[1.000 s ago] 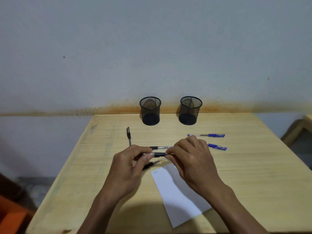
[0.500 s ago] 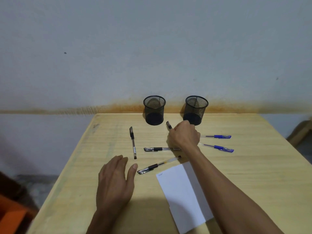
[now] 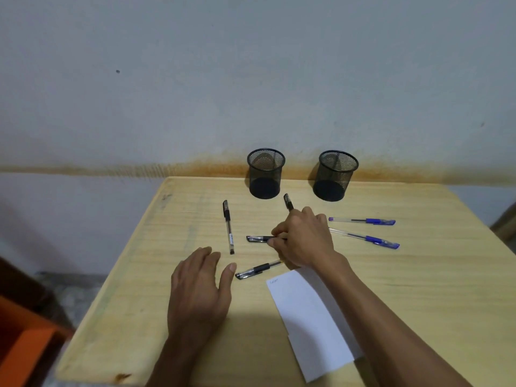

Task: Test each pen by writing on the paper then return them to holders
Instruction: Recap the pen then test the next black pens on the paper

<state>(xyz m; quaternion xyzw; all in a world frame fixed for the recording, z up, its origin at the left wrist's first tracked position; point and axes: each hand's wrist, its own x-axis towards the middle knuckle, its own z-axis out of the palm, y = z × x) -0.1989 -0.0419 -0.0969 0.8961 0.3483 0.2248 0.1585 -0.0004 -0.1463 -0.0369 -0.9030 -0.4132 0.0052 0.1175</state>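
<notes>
Two black mesh holders, one on the left [image 3: 265, 174] and one on the right [image 3: 336, 177], stand at the table's far edge. My right hand [image 3: 304, 241] is curled, its fingertips pinching the right end of a black pen [image 3: 258, 238] that lies crosswise. Another black pen [image 3: 288, 202] sticks out beyond my knuckles, its lower end hidden. A third black pen [image 3: 228, 227] lies to the left, and a fourth [image 3: 257, 270] lies beside my left thumb. Two blue pens [image 3: 363, 220] [image 3: 368, 239] lie to the right. My left hand [image 3: 201, 289] rests flat and open. The white paper [image 3: 307, 317] bears a small scribble.
The wooden table [image 3: 418, 289] stands against a grey wall with a rusty stain line. An orange object [image 3: 22, 344] sits on the floor at the lower left. Part of some wooden furniture shows at the far right edge.
Both hands held one black pen a second ago. My left hand let go and lies flat. My right hand carried the pen toward the holders, then drew back over the crosswise pen.
</notes>
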